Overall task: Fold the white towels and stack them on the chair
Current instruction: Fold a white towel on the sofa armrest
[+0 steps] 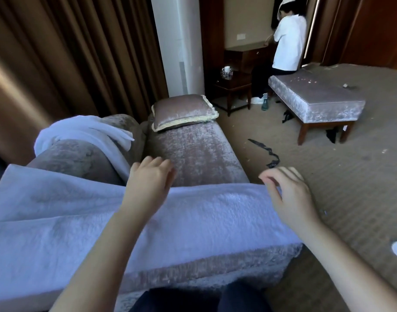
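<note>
A large white towel [204,221] lies spread flat across the near end of the velvet chaise chair [193,152]. My left hand [148,179] hovers over the towel's far edge with relaxed fingers and holds nothing. My right hand [287,194] is at the towel's far right corner, fingers loosely curled; it looks blurred and I cannot tell whether it touches the cloth. A second white towel [85,134] hangs crumpled over the chair's armrest at the left.
A velvet cushion [184,111] sits at the chair's far end. Brown curtains hang at the left. A padded bench [317,97] stands on the carpet at the right, with a person in a white shirt [287,41] beside it. A dark strap [267,154] lies on the carpet.
</note>
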Available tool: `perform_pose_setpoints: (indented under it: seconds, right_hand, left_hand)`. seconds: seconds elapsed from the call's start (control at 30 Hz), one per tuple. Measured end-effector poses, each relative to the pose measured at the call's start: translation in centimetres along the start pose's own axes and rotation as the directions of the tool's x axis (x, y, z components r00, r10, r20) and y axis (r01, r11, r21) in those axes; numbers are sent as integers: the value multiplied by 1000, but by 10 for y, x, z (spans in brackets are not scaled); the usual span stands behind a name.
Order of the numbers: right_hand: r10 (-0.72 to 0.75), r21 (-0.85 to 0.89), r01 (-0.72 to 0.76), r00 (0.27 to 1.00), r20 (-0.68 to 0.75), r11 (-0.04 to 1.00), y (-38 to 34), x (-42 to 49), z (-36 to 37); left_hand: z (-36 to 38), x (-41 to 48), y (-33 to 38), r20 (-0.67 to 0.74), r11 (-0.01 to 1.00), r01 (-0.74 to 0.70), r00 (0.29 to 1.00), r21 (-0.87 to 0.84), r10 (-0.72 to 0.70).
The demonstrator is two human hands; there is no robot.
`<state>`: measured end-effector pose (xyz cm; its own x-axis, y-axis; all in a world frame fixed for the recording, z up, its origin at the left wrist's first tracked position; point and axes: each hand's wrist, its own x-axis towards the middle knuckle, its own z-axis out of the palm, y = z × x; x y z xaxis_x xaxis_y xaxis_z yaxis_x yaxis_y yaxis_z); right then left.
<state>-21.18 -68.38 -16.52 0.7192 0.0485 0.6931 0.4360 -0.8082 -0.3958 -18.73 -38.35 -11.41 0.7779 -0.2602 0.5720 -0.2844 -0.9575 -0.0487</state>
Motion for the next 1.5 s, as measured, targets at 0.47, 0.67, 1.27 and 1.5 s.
perform_pose_setpoints:
  seconds: [0.47,0.67,1.27,1.5]
  right_hand:
    - [-67,104,29,923,379,994,32,32,45]
    - [-48,37,36,929,367,999,33,45,38]
    - [-105,-160,158,949,297,974,4,112,139]
    - [-61,-156,114,949,310,981,10,109,136]
  left_hand:
    - [34,2,4,434,972,35,898,-231,70]
    - [25,15,1,511,995,31,859,-97,23]
    - [127,67,-56,596,986,-162,795,36,109]
    - [134,60,-53,841,999,46,541,-8,-18]
